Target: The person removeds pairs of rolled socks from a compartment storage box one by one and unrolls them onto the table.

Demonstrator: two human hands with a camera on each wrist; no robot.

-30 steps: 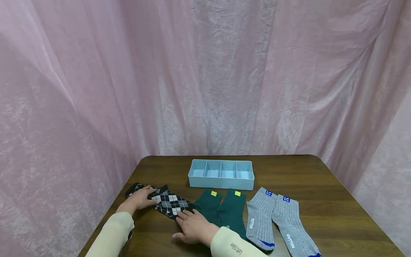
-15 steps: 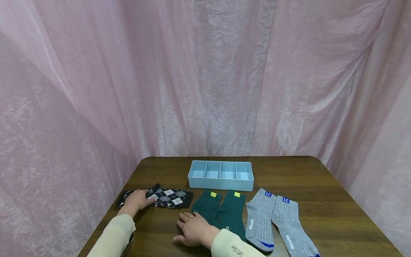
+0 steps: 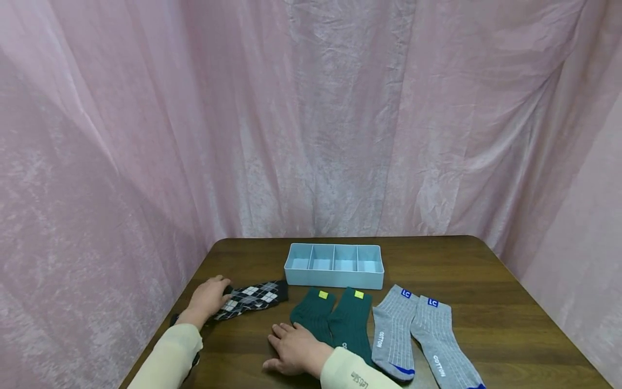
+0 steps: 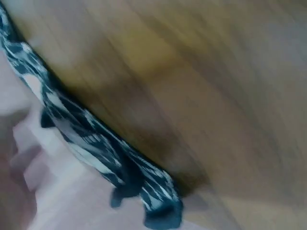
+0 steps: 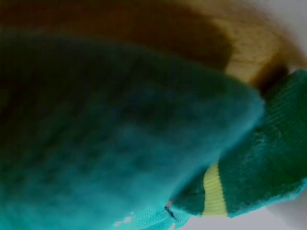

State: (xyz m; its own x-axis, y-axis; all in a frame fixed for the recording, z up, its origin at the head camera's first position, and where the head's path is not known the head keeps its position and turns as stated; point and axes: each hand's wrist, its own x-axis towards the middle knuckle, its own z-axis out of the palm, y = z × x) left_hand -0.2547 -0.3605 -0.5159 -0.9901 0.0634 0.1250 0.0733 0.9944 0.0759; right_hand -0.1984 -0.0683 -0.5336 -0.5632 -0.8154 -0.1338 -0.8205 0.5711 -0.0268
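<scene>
In the head view my left hand (image 3: pixel 208 298) holds a black, grey and white argyle sock (image 3: pixel 252 297) between thumb and fingers at the table's left side. The sock slants up to the right from the hand, its black cuff close to the tray. Blurred, the same argyle sock (image 4: pixel 91 129) runs diagonally through the left wrist view. My right hand (image 3: pixel 295 348) rests on the table with fingers spread, fingertips right at the left dark green sock (image 3: pixel 313 313). A second green sock (image 3: pixel 352 321) lies beside it. Green sock fabric (image 5: pixel 268 143) with a yellow band fills much of the right wrist view.
A light blue tray (image 3: pixel 335 278) with several compartments stands behind the green socks. Two grey ribbed socks (image 3: pixel 396 329) with blue labels lie to the right, partly overlapping. The brown wooden table (image 3: pixel 510 335) ends at a pink curtain (image 3: pixel 316 135).
My left hand has shifted the argyle sock, swinging its cuff end away and up toward the tray. My right hand, at the sock's cuff earlier, now lies apart from it and has hardly moved.
</scene>
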